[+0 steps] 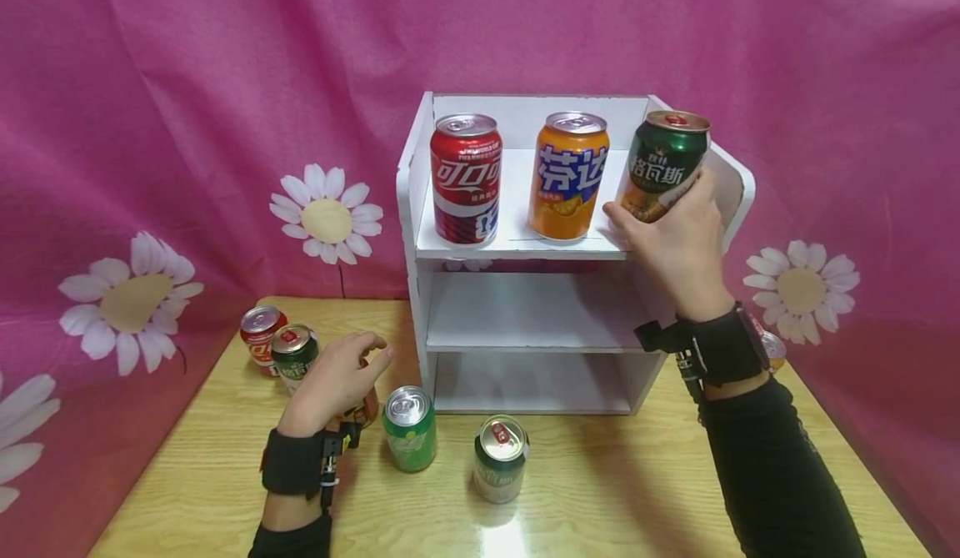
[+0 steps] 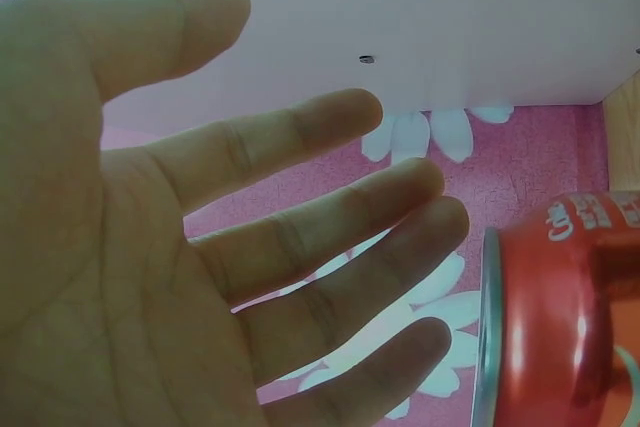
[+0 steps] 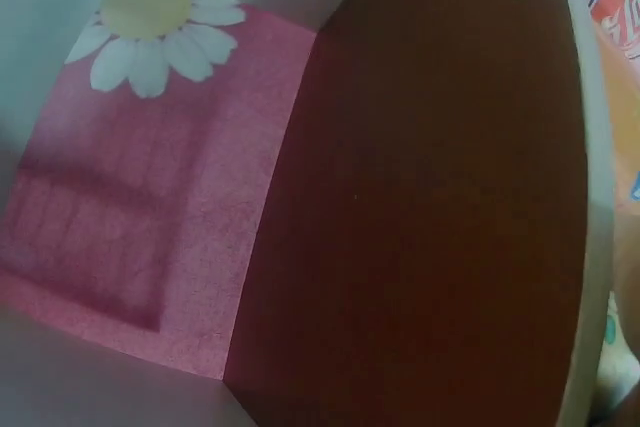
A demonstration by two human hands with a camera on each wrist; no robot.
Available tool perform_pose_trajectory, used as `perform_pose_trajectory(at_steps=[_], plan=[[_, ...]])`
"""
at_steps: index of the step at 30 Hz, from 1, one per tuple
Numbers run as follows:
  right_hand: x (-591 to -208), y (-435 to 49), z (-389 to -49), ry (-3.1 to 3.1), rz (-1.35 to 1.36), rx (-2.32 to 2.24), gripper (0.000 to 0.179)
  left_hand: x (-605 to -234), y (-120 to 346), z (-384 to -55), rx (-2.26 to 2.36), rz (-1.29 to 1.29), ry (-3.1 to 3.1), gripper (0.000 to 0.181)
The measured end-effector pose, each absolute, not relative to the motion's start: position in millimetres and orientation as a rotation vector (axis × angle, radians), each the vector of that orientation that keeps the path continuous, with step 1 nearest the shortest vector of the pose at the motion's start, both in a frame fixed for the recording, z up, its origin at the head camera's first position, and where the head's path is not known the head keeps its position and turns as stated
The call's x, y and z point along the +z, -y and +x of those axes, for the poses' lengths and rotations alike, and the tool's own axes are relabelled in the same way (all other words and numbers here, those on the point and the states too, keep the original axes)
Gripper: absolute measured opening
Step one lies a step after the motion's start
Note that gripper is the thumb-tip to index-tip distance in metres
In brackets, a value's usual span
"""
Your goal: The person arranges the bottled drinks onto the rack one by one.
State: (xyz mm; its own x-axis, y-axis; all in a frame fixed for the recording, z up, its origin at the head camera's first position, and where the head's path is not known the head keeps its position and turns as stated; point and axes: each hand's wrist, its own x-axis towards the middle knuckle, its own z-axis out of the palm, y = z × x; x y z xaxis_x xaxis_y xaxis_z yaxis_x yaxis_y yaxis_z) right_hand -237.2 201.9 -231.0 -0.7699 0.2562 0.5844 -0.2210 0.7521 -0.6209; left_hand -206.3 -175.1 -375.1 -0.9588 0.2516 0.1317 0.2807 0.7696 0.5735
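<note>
My right hand [image 1: 686, 241] grips a dark green and gold drink can [image 1: 663, 153] at the right end of the top shelf, thumb at its lower left side. The can leans slightly to the right in the head view. Left of it stand an orange soda can [image 1: 568, 178] and a red cola can [image 1: 467, 178], both upright on the white shelf unit [image 1: 517, 312]. My left hand [image 1: 337, 374] hovers low at the unit's left, holding nothing, its fingers spread in the left wrist view. A red-orange can [image 2: 560, 317] is just beyond its fingertips, mostly hidden in the head view.
Left on the wooden table [image 1: 195, 433] stand a red can [image 1: 261, 341] and a green can [image 1: 292, 359]. A bright green can [image 1: 409, 433] and a green-and-white can [image 1: 500, 462] stand before the unit. Another can [image 1: 772, 349] shows partly behind my right wrist.
</note>
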Motion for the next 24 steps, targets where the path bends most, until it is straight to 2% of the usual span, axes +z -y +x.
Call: perform_pose_trajectory(at_steps=[11, 24], plan=[[-227.5, -208.5, -233.9, 2.34, 0.067, 0.931, 0.088, -375.2, 173.2, -207.6, -0.969, -0.432, 2.935, 0.037], [-237.1, -198.7, -237.5, 2.189, 0.006, 0.871, 0.099, -374.0, 174.0, -207.0, -0.972, -0.433, 2.931, 0.037]])
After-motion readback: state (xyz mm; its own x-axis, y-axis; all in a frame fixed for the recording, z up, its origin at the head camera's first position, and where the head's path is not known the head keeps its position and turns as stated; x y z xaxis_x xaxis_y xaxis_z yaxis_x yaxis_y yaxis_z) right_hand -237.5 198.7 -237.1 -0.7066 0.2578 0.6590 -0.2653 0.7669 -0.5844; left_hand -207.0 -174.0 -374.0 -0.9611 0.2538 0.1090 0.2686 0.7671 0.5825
